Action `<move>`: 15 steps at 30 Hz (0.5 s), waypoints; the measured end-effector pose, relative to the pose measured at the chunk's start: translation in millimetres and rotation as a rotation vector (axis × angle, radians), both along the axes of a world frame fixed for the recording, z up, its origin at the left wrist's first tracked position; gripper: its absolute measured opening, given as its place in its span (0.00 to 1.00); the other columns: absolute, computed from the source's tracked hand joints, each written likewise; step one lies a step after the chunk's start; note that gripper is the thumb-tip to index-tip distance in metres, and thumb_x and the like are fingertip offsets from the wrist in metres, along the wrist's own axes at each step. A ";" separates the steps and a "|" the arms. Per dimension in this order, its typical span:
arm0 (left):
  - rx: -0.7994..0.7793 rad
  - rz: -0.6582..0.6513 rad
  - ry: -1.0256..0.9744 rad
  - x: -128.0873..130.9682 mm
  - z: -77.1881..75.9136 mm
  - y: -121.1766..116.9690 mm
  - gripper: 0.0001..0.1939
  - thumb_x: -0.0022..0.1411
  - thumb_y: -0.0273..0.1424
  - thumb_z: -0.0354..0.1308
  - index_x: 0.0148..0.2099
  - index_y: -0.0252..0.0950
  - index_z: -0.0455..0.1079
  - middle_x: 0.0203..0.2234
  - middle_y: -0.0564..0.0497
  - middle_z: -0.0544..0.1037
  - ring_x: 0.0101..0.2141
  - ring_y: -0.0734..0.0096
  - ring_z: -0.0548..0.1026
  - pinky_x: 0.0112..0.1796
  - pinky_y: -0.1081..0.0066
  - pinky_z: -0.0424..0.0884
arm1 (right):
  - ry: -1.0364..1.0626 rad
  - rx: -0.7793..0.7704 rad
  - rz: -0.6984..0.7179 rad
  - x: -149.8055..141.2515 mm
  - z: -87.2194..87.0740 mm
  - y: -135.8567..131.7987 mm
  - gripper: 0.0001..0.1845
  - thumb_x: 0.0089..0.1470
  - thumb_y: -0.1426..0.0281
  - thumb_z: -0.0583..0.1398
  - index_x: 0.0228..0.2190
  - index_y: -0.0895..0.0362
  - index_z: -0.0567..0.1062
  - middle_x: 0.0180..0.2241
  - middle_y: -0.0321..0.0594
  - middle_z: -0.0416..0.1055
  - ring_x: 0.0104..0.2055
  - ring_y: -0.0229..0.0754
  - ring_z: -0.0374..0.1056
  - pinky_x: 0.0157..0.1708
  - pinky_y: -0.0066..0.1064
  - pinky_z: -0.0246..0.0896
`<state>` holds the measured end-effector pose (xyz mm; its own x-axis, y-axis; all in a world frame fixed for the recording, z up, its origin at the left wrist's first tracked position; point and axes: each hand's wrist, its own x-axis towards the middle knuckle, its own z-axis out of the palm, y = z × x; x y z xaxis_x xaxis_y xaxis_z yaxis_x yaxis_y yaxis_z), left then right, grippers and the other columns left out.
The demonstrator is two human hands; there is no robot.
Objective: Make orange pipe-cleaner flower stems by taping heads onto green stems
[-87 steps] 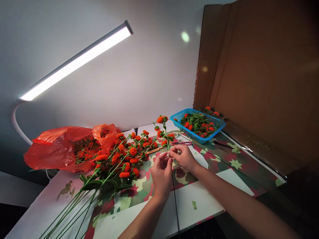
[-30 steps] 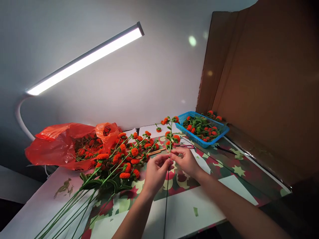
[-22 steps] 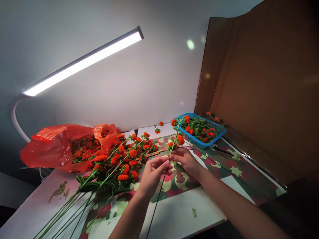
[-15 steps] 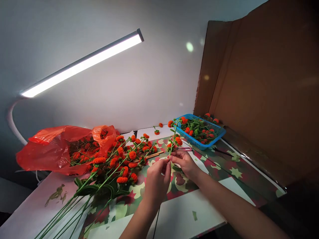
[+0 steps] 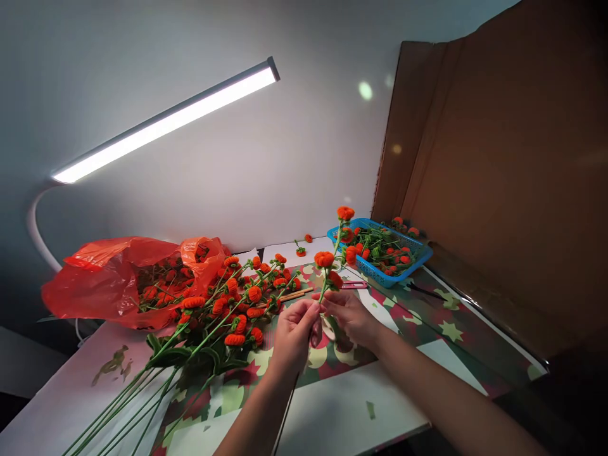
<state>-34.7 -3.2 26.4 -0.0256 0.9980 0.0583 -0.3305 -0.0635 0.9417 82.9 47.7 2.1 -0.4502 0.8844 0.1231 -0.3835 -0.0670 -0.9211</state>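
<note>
Between my two hands stands an artificial flower stem [image 5: 325, 288] with several fuzzy orange blooms and green leaves, held upright over the patterned table cover. My left hand [image 5: 295, 326] pinches its lower part between thumb and fingers. My right hand [image 5: 352, 316] is closed at the same stem, fingertips close to the left ones; the exact grip is partly hidden. To the left lies a pile of finished-looking orange flower stems [image 5: 237, 307], their long green stalks pointing toward me. Behind the hands, a blue basket [image 5: 390, 280] holds more orange blooms and green stems.
A red plastic bag [image 5: 90, 282] full of orange blooms sits at the back left. A lit lamp [image 5: 171, 123] hangs above. Wooden sticks [image 5: 297, 294] and a pink tool [image 5: 354, 285] lie mid-table. Cardboard [image 5: 498, 158] walls off the right side.
The flower stem has turned in my hands, and its blooms now face differently and spread more. My left hand has shifted slightly left and down. The view has shifted a little.
</note>
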 end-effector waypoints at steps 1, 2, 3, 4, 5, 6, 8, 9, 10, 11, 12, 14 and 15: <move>-0.034 -0.055 -0.092 0.5 -1.4 1.2 0.16 0.48 0.42 0.63 0.26 0.34 0.68 0.10 0.61 0.58 0.11 0.85 0.52 0.14 0.79 0.48 | 0.012 -0.004 0.024 0.7 -0.5 0.1 0.16 0.41 0.56 0.66 0.21 0.57 0.76 0.23 0.36 0.71 0.28 0.36 0.64 0.35 0.30 0.60; -0.065 -0.106 -0.171 1.0 -3.5 2.5 0.16 0.47 0.42 0.64 0.27 0.33 0.67 0.10 0.62 0.56 0.10 0.87 0.50 0.13 0.80 0.47 | 0.026 -0.008 0.043 1.5 -0.6 0.2 0.16 0.41 0.57 0.66 0.20 0.57 0.76 0.23 0.36 0.70 0.27 0.36 0.64 0.34 0.30 0.60; -0.090 -0.151 -0.238 1.4 -6.0 3.9 0.17 0.46 0.42 0.65 0.27 0.33 0.67 0.10 0.63 0.54 0.10 0.88 0.48 0.13 0.81 0.45 | 0.042 -0.014 0.054 2.3 -0.1 0.1 0.15 0.41 0.58 0.66 0.20 0.57 0.76 0.22 0.36 0.70 0.27 0.36 0.63 0.34 0.29 0.60; -0.109 -0.189 -0.294 1.8 -8.8 5.3 0.17 0.46 0.42 0.65 0.26 0.33 0.66 0.10 0.64 0.53 0.09 0.89 0.46 0.12 0.82 0.44 | 0.056 -0.024 0.061 3.1 0.9 0.0 0.14 0.41 0.59 0.67 0.21 0.57 0.76 0.22 0.35 0.69 0.27 0.35 0.63 0.34 0.29 0.59; -0.123 -0.221 -0.344 2.1 -11.9 6.6 0.17 0.46 0.41 0.65 0.26 0.33 0.65 0.10 0.64 0.51 0.09 0.90 0.45 0.12 0.82 0.43 | 0.064 -0.036 0.071 3.8 2.5 -0.3 0.13 0.41 0.60 0.67 0.22 0.57 0.77 0.22 0.35 0.69 0.27 0.35 0.63 0.33 0.28 0.59; -0.134 -0.248 -0.387 2.3 -14.8 7.6 0.17 0.46 0.41 0.65 0.26 0.33 0.65 0.10 0.65 0.49 0.09 0.90 0.44 0.11 0.83 0.42 | 0.065 -0.045 0.079 4.5 4.4 -0.8 0.12 0.41 0.61 0.67 0.23 0.57 0.77 0.22 0.34 0.69 0.26 0.34 0.63 0.32 0.28 0.59; -0.154 -0.278 -0.458 2.4 -19.8 9.0 0.15 0.47 0.39 0.65 0.27 0.33 0.65 0.11 0.65 0.48 0.09 0.90 0.43 0.11 0.84 0.42 | 0.042 -0.041 0.072 5.4 8.5 -1.7 0.11 0.41 0.61 0.66 0.23 0.57 0.77 0.22 0.34 0.69 0.26 0.34 0.62 0.32 0.27 0.58; -0.164 -0.282 -0.489 2.4 -21.7 9.2 0.14 0.49 0.38 0.64 0.27 0.32 0.66 0.11 0.65 0.47 0.10 0.90 0.42 0.11 0.84 0.43 | 0.028 -0.032 0.060 5.8 10.5 -2.2 0.11 0.41 0.62 0.66 0.24 0.57 0.77 0.21 0.34 0.68 0.26 0.34 0.62 0.31 0.27 0.58; -0.177 -0.283 -0.518 2.4 -22.9 9.2 0.13 0.50 0.37 0.63 0.28 0.32 0.66 0.12 0.64 0.47 0.10 0.90 0.42 0.11 0.85 0.43 | 0.018 -0.026 0.047 6.3 12.2 -2.5 0.11 0.41 0.62 0.66 0.24 0.57 0.78 0.21 0.34 0.68 0.25 0.33 0.61 0.30 0.27 0.57; -0.192 -0.282 -0.547 2.5 -23.6 8.9 0.11 0.51 0.35 0.62 0.28 0.32 0.67 0.12 0.64 0.48 0.10 0.90 0.42 0.11 0.85 0.44 | 0.015 -0.029 0.039 6.8 13.5 -2.8 0.10 0.40 0.63 0.66 0.25 0.57 0.78 0.21 0.33 0.67 0.24 0.33 0.60 0.29 0.26 0.56; -0.207 -0.283 -0.573 2.7 -23.7 8.4 0.10 0.53 0.34 0.61 0.28 0.31 0.67 0.12 0.64 0.48 0.10 0.90 0.42 0.11 0.86 0.45 | 0.019 -0.038 0.039 7.3 14.5 -3.0 0.11 0.40 0.64 0.66 0.26 0.57 0.78 0.20 0.33 0.67 0.24 0.33 0.60 0.27 0.26 0.55; -0.225 -0.295 -0.628 3.3 -22.0 6.7 0.08 0.54 0.31 0.60 0.28 0.31 0.67 0.13 0.64 0.48 0.10 0.90 0.43 0.11 0.87 0.45 | 0.047 -0.060 0.060 8.5 15.5 -3.3 0.11 0.40 0.64 0.65 0.28 0.57 0.78 0.21 0.33 0.66 0.24 0.32 0.59 0.26 0.25 0.54; -0.225 -0.303 -0.655 3.8 -20.2 5.4 0.08 0.55 0.30 0.59 0.28 0.31 0.67 0.13 0.64 0.48 0.10 0.90 0.43 0.11 0.87 0.46 | 0.060 -0.056 0.077 8.9 15.6 -3.4 0.11 0.41 0.64 0.65 0.28 0.58 0.78 0.21 0.33 0.67 0.24 0.32 0.60 0.26 0.26 0.55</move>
